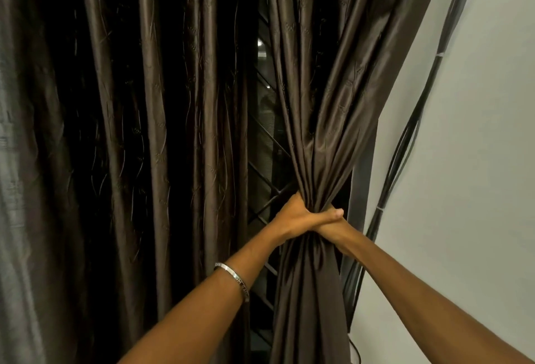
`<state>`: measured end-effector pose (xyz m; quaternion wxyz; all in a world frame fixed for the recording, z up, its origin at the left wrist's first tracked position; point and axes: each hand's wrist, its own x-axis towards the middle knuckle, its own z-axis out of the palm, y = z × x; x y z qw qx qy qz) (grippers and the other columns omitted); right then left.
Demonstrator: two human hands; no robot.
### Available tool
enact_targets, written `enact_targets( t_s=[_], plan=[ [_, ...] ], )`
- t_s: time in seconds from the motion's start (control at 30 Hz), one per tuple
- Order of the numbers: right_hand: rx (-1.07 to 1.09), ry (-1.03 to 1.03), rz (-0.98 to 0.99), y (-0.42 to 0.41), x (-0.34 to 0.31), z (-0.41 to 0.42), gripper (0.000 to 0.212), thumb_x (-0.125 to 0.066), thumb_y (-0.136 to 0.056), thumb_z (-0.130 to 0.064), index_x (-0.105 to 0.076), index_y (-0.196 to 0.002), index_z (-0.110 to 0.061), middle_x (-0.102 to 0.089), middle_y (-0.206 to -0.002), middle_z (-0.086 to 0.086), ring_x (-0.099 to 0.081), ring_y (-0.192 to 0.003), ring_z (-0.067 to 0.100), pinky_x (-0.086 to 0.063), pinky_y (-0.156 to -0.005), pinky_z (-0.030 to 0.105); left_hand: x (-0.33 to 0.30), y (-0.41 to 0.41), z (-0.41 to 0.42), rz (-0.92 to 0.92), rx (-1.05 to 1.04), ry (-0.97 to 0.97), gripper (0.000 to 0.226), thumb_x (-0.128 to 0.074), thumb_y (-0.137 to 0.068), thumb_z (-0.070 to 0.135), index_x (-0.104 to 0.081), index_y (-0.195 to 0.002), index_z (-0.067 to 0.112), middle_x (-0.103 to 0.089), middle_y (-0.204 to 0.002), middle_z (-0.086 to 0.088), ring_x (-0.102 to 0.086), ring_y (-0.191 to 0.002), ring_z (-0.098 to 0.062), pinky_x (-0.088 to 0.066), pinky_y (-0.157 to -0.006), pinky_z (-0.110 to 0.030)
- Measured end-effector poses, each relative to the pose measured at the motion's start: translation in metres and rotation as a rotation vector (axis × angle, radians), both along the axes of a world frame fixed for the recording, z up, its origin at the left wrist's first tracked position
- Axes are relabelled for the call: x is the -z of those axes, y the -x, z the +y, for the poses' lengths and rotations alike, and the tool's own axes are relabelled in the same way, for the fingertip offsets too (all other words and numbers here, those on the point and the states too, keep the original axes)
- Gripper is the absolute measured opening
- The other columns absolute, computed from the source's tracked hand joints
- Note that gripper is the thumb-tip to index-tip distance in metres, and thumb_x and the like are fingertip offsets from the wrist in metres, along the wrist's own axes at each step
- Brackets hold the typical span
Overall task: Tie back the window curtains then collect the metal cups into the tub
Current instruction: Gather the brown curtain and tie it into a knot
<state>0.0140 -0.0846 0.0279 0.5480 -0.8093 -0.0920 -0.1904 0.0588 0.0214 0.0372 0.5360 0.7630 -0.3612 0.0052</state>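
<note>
Both hands meet at one spot on the right curtain (321, 137), squeezing its brown folds into a tight waist. The left hand (298, 216) wraps around the bunch from the window side, thumb laid across the front; the right hand (333, 226) clasps it from the wall side, just under that thumb — the two touch. Above the hands the cloth fans upward, below them it hangs straight. Left of the hands the other curtain (130, 132) hangs loose. A metal bangle (236, 279) sits on the left forearm. Right of the hands, black cables (405, 143) run down the pale wall (477, 161). Between the curtains — a dark window grille (266, 143).
</note>
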Motion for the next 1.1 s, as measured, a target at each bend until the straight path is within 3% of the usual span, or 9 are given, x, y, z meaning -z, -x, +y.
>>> enact_targets(
  t_s=[0.1, 0.17, 0.33, 0.47, 0.63, 0.77, 0.87, 1.0, 1.1],
  plan=[
    [0.066, 0.187, 0.109, 0.001, 0.004, -0.002, 0.060, -0.069, -0.086, -0.003, -0.040, -0.138, 0.000, -0.049, -0.140, 0.017, -0.051, -0.127, 0.026, -0.043, -0.093, 0.019, -0.002, 0.002, -0.010, 0.123, -0.140, 0.116, 0.066, -0.077, -0.077, 0.042, -0.054, -0.134, 0.017, -0.063, -0.125, -0.002, -0.059, -0.118, -0.019, -0.048, -0.097, -0.029],
    [-0.042, 0.225, 0.150, 0.004, 0.008, -0.006, 0.074, -0.071, -0.082, -0.003, -0.030, -0.144, -0.007, -0.048, -0.140, 0.010, -0.053, -0.120, 0.012, -0.046, -0.089, 0.014, -0.004, 0.002, -0.014, 0.147, -0.264, 0.119, 0.049, -0.070, -0.084, 0.035, -0.058, -0.125, 0.011, -0.065, -0.115, -0.005, -0.062, -0.111, -0.023, -0.051, -0.091, -0.032],
    [0.104, -0.474, 0.117, 0.005, 0.016, -0.042, 0.041, -0.048, -0.096, -0.018, -0.046, -0.136, -0.027, -0.067, -0.116, 0.001, -0.066, -0.098, 0.016, -0.049, -0.097, 0.039, -0.011, -0.002, -0.009, 0.328, -0.085, 0.166, 0.044, -0.069, -0.075, 0.040, -0.072, -0.111, 0.015, -0.069, -0.115, -0.002, -0.062, -0.115, -0.022, -0.047, -0.101, -0.034],
    [-0.005, -0.237, 0.194, 0.017, 0.026, -0.062, 0.032, -0.055, -0.098, -0.031, -0.055, -0.129, -0.032, -0.068, -0.120, -0.004, -0.066, -0.109, 0.013, -0.053, -0.094, 0.036, -0.009, -0.003, -0.005, 0.301, 0.133, 0.044, 0.027, -0.062, -0.086, 0.034, -0.077, -0.104, 0.021, -0.071, -0.116, -0.001, -0.063, -0.115, -0.016, -0.044, -0.106, -0.035],
    [0.034, 0.081, 0.157, 0.018, 0.013, -0.073, 0.021, -0.058, -0.096, -0.022, -0.073, -0.107, -0.013, -0.075, -0.098, 0.010, -0.072, -0.094, 0.026, -0.057, -0.086, 0.039, -0.006, -0.007, -0.006, 0.299, 0.177, 0.029, 0.023, -0.066, -0.085, 0.034, -0.077, -0.104, 0.028, -0.068, -0.123, -0.001, -0.062, -0.116, -0.016, -0.044, -0.108, -0.039],
    [0.169, 0.250, 0.077, 0.018, -0.013, -0.082, 0.026, -0.052, -0.099, -0.018, -0.067, -0.081, -0.009, -0.066, -0.068, 0.007, -0.062, -0.058, 0.013, -0.051, -0.062, 0.028, -0.008, -0.008, 0.000, 0.289, 0.142, 0.034, 0.042, -0.068, -0.084, 0.035, -0.066, -0.123, 0.017, -0.068, -0.117, 0.001, -0.063, -0.112, -0.015, -0.047, -0.100, -0.029],
    [0.295, 0.261, 0.029, 0.018, -0.034, -0.080, 0.032, -0.045, -0.102, -0.025, -0.060, -0.076, -0.013, -0.052, -0.058, -0.002, -0.047, -0.045, 0.002, -0.038, -0.047, 0.016, -0.012, -0.003, 0.000, 0.203, 0.087, -0.016, 0.029, -0.062, -0.093, 0.027, -0.059, -0.122, 0.025, -0.064, -0.107, 0.012, -0.060, -0.102, -0.006, -0.043, -0.081, -0.013],
    [0.183, 0.015, 0.158, 0.020, -0.045, -0.071, 0.028, -0.045, -0.102, -0.033, -0.059, -0.096, -0.010, -0.041, -0.048, -0.006, -0.031, -0.037, 0.005, -0.024, -0.035, 0.018, -0.008, -0.010, -0.009, -0.035, -0.084, -0.175, 0.063, -0.058, -0.086, 0.050, -0.048, -0.143, 0.025, -0.057, -0.138, -0.002, -0.052, -0.126, -0.022, -0.041, -0.106, -0.032],
    [0.118, 0.012, 0.177, 0.022, -0.043, -0.057, 0.024, -0.046, -0.101, -0.036, -0.054, -0.105, -0.014, -0.042, -0.050, -0.008, -0.029, -0.041, 0.007, -0.023, -0.038, 0.021, -0.009, -0.015, -0.011, -0.180, -0.220, -0.279, 0.082, -0.048, -0.067, 0.067, -0.052, -0.138, 0.026, -0.059, -0.134, -0.004, -0.056, -0.122, -0.025, -0.045, -0.104, -0.044]
  ],
)
